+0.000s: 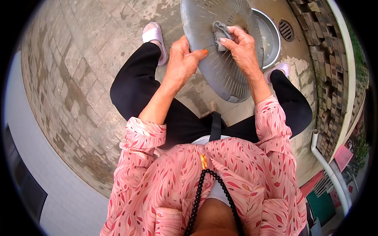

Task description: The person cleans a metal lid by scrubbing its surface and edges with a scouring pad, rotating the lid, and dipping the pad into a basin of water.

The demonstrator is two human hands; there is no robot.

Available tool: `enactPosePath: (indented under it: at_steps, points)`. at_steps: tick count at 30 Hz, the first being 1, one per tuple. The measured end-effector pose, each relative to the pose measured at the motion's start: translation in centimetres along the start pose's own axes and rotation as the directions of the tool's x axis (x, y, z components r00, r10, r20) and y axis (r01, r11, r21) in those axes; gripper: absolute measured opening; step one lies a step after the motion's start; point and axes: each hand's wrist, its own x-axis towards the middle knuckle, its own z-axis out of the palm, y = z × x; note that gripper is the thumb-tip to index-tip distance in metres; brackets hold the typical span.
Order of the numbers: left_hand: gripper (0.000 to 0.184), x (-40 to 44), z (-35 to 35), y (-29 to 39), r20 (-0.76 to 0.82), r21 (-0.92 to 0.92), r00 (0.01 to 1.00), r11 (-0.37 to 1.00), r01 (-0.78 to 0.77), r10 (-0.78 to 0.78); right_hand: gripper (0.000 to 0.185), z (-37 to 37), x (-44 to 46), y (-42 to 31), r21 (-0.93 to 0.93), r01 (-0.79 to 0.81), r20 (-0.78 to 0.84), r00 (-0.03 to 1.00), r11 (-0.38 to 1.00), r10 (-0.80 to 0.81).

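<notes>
1. Holding a slotted metal plate (pixel 222 69) tilted between the feet (pixel 151 35)
2. Gripping its edge with the left hand (pixel 181 61)
3. Pinching a grey scouring pad (pixel 219 34) against it with the right hand (pixel 242 48)
4. Partly hiding a metal basin (pixel 271 41)

I'm getting a bright feed under soft, diffuse daylight, with only faint shadows on the paving (pixel 88 78). A dull sheen lies across the metal disc (pixel 214 74), while the rim of the basin (pixel 278 31) catches a stronger gleam. The left hand (pixel 183 59) and right hand (pixel 241 45) read clearly to me. My wide lens bends the paving and stacked bricks (pixel 328 59) into arcs; black swallows the corners, and the greenery (pixel 360 59) at far right goes soft.
</notes>
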Motion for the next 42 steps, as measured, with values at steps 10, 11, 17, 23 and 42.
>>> enactPosePath:
  at_steps: [10, 11, 17, 23, 42]
  points:
    - [0.024, -0.6, -0.4, -0.3, 0.007, 0.058, 1.000, 0.998, -0.013, 0.012, 0.014, 3.5, -0.2, -2.8, -0.429, 0.330, 0.017, 0.934, 0.841, -0.357]
    - [0.024, -0.8, -0.5, -0.4, 0.015, 0.049, 1.000, 0.999, -0.014, 0.013, 0.013, 2.4, 0.9, -1.1, -0.536, 0.322, -0.026, 0.917, 0.781, -0.397]
    - [0.026, -0.2, -0.4, 0.4, 0.016, 0.090, 1.000, 0.996, 0.023, -0.025, 0.016, 3.1, -1.2, -3.4, -0.355, 0.408, 0.067, 0.908, 0.841, -0.413]
    - [0.023, -0.4, -0.2, 0.3, 0.043, 0.017, 0.999, 1.000, -0.021, 0.020, 0.012, -0.1, 0.7, -1.4, -0.439, 0.128, 0.033, 0.991, 0.889, -0.126]
    - [0.030, -0.9, -0.4, 0.2, 0.074, 0.051, 0.996, 0.998, -0.049, 0.045, 0.015, 0.7, 3.1, -0.3, -0.519, 0.147, -0.052, 0.978, 0.842, -0.203]
